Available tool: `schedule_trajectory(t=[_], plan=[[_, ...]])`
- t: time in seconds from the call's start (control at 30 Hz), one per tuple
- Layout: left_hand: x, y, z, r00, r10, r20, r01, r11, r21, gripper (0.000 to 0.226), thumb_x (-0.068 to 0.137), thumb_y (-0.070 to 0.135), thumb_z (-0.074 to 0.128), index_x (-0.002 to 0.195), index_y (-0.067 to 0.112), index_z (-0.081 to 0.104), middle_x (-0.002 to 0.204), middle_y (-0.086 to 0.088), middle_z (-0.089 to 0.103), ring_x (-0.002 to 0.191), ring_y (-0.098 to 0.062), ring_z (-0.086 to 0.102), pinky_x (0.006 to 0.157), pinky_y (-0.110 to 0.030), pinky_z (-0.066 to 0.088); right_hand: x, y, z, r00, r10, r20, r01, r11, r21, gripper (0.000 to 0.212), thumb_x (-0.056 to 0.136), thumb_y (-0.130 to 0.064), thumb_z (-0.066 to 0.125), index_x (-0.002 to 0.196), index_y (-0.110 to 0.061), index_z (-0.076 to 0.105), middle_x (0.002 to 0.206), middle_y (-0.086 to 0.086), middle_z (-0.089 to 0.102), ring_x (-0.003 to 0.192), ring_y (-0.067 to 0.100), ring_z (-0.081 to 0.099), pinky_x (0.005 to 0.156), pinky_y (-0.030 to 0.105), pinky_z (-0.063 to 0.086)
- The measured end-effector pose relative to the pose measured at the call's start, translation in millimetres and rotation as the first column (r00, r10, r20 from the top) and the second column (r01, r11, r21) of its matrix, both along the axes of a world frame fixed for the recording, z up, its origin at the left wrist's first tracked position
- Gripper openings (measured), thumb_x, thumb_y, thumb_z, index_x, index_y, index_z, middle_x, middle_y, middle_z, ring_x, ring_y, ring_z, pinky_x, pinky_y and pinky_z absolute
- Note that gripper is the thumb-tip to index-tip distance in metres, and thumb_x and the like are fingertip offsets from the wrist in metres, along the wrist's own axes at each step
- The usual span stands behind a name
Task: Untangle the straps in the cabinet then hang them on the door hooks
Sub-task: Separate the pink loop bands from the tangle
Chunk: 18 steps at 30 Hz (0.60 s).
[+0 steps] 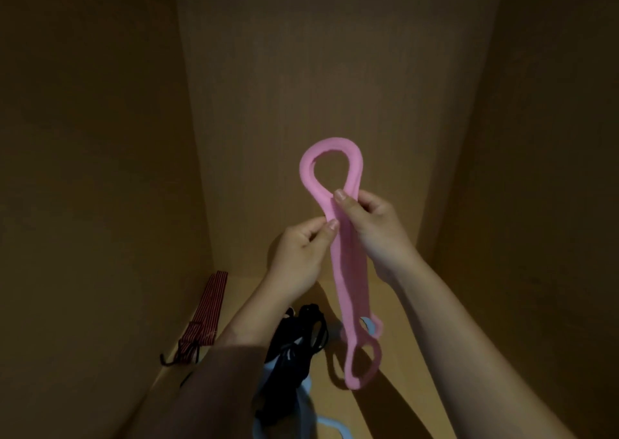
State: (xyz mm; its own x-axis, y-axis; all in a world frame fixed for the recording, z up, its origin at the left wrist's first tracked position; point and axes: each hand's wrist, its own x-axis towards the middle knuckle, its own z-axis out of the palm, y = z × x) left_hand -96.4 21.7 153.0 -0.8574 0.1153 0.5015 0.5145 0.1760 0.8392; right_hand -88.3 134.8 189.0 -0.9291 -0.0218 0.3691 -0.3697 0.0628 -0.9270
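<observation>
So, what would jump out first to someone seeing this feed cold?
The pink strap, held up mid-frame against the cabinet's back wall, pinched by the left hand and right hand below its top loop. Below, a black tangle lies on the cabinet floor, a red striped strap at left.

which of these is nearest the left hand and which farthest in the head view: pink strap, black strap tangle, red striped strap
1. pink strap: pinched by the left hand itself, held up in the middle.
2. black strap tangle: on the cabinet floor, below the left forearm.
3. red striped strap: on the floor too, well off to the left.
</observation>
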Motion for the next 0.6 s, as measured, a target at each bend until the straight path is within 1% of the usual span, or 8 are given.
schedule_trajectory(t=[0.07, 0.1, 0.2, 0.3, 0.37, 0.4, 0.5, 0.6], plan=[[1, 2, 1, 0.997, 0.073, -0.016, -0.073, 0.997, -0.004, 0.045, 0.072, 0.057, 0.043, 0.085, 0.019, 0.064, 0.063, -0.011, 0.061, 0.057, -0.021, 0.051, 0.059, -0.043, 0.045, -1, -1, 0, 0.999, -0.028, -0.042, 0.029, 0.999, 0.020, 0.018, 0.092, -0.026, 0.053, 0.082, -0.019, 0.065, 0.067, -0.005, 0.060, 0.056, 0.002, 0.055, 0.055, 0.017, 0.043], [1, 2, 1, 0.993, 0.113, -0.024, -0.113, 0.993, -0.011, 0.044, 0.072, 0.055, 0.044, 0.085, 0.019, 0.063, 0.062, -0.004, 0.062, 0.057, -0.024, 0.054, 0.060, -0.045, 0.048, 0, -1, 1, 0.997, -0.036, -0.068, 0.039, 0.999, 0.034, 0.018, 0.093, -0.023, 0.052, 0.079, -0.021, 0.064, 0.066, -0.006, 0.060, 0.054, -0.002, 0.054, 0.053, 0.014, 0.042], [2, 2, 3, 0.982, 0.188, -0.011, -0.188, 0.982, -0.012, 0.024, 0.080, 0.042, 0.054, 0.080, 0.020, 0.064, 0.060, 0.003, 0.064, 0.058, -0.028, 0.059, 0.056, -0.048, 0.050, 1, 0, 3, 0.991, -0.044, -0.123, 0.060, 0.989, 0.132, 0.019, 0.094, -0.021, 0.049, 0.080, -0.023, 0.062, 0.068, -0.008, 0.059, 0.051, -0.008, 0.054, 0.050, 0.007, 0.041], [4, 2, 7, 0.992, 0.117, 0.055, -0.120, 0.990, 0.074, 0.014, 0.089, 0.022, 0.058, 0.075, 0.019, 0.062, 0.055, 0.007, 0.061, 0.046, -0.012, 0.053, 0.045, -0.027, 0.041, 0, 4, 3, 0.989, -0.050, -0.139, 0.076, 0.979, 0.188, 0.016, 0.095, -0.024, 0.046, 0.093, -0.018, 0.061, 0.074, -0.007, 0.059, 0.059, -0.004, 0.055, 0.058, 0.012, 0.044], [9, 3, 9, 0.995, 0.012, 0.097, -0.022, 0.994, 0.104, 0.017, 0.092, 0.017, 0.052, 0.077, 0.017, 0.060, 0.051, 0.011, 0.060, 0.042, -0.002, 0.051, 0.040, -0.016, 0.038, 0, 3, 1, 0.995, -0.031, -0.097, 0.049, 0.981, 0.189, 0.015, 0.097, -0.028, 0.043, 0.100, -0.021, 0.056, 0.077, -0.006, 0.059, 0.062, 0.000, 0.057, 0.062, 0.018, 0.046], [10, 4, 9, 0.993, -0.036, 0.111, 0.022, 0.992, 0.124, 0.017, 0.093, 0.015, 0.050, 0.079, 0.016, 0.060, 0.050, 0.012, 0.061, 0.042, 0.000, 0.051, 0.041, -0.013, 0.039, 2, 3, 1, 0.998, -0.012, -0.062, 0.023, 0.986, 0.165, 0.014, 0.097, -0.029, 0.041, 0.100, -0.023, 0.053, 0.076, -0.006, 0.058, 0.059, -0.001, 0.057, 0.059, 0.015, 0.047], [11, 4, 9, 0.991, -0.070, 0.117, 0.052, 0.987, 0.151, 0.016, 0.092, 0.013, 0.051, 0.084, 0.006, 0.063, 0.056, 0.010, 0.064, 0.051, -0.003, 0.057, 0.051, -0.017, 0.045, 7, 1, 1, 0.999, 0.038, 0.008, -0.039, 0.996, 0.079, 0.016, 0.099, -0.029, 0.037, 0.094, -0.023, 0.051, 0.068, -0.005, 0.054, 0.047, -0.007, 0.053, 0.049, 0.008, 0.043], [11, 3, 10, 0.994, -0.031, 0.102, 0.018, 0.992, 0.124, 0.016, 0.090, 0.014, 0.055, 0.085, 0.002, 0.065, 0.064, 0.001, 0.063, 0.054, -0.009, 0.056, 0.054, -0.021, 0.044, 9, 2, 1, 0.997, 0.059, 0.048, -0.061, 0.998, 0.033, 0.020, 0.099, -0.027, 0.036, 0.090, -0.021, 0.053, 0.059, -0.008, 0.054, 0.042, -0.006, 0.052, 0.044, 0.008, 0.041]])
